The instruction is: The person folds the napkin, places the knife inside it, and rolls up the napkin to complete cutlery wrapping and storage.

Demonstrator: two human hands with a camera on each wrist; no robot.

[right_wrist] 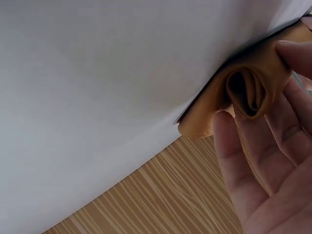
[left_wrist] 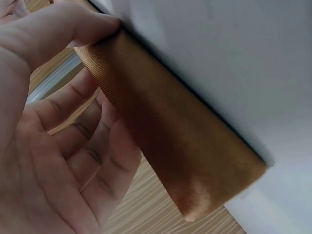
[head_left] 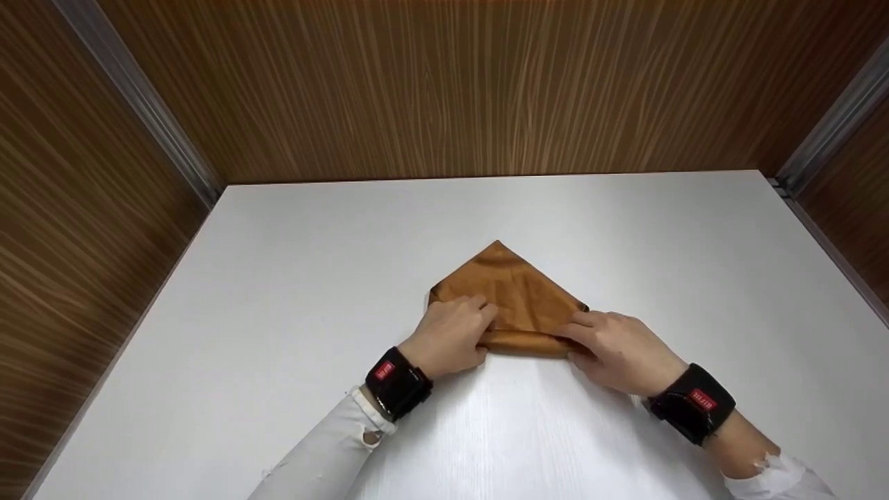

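A brown cloth [head_left: 517, 288] lies on the white table [head_left: 333, 250], folded to a triangle whose tip points away from me. Its near edge is rolled into a tube. My left hand [head_left: 478, 325] grips the left end of that roll; in the left wrist view the thumb [left_wrist: 68, 24] lies on top of the roll [left_wrist: 175, 146] with the fingers behind it. My right hand [head_left: 578, 335] holds the right end, and the right wrist view shows the fingers [right_wrist: 234, 156] curled round the open rolled end [right_wrist: 248, 90].
Wood-grain walls [head_left: 451, 90] close the table in at the back and on both sides, with metal strips [head_left: 139, 97] in the corners. Each wrist wears a black band [head_left: 397, 382], above white sleeves.
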